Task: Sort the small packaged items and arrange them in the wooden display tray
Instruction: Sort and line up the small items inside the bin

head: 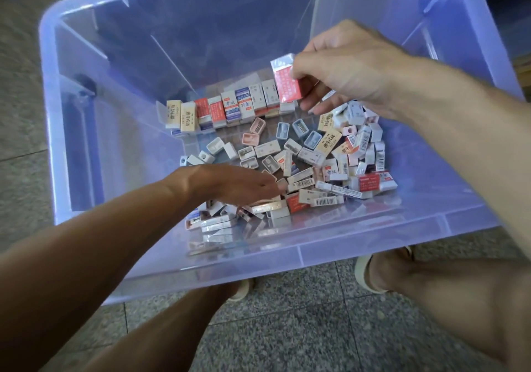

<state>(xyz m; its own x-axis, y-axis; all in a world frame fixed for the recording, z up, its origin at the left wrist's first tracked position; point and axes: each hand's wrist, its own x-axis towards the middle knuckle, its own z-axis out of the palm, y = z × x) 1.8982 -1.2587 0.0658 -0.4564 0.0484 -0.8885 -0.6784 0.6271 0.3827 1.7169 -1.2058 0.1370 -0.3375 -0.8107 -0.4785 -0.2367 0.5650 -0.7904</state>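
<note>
The right hand (353, 70) pinches a red-labelled packet (286, 80) between thumb and curled fingers, holding it above the far end of a row of upright packets (230, 110) inside the translucent blue bin (316, 254). The left hand (230, 183) reaches low into the bin, fingers straight and close together, fingertips touching the loose pile of packets (330, 167) (small sharpeners lie mixed in). The bin stands on a speckled stone floor (287, 328).

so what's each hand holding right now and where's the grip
Right hand pinches a red-labelled, plastic-wrapped rectangular packet by its right edge. Left hand holds nothing.
</note>
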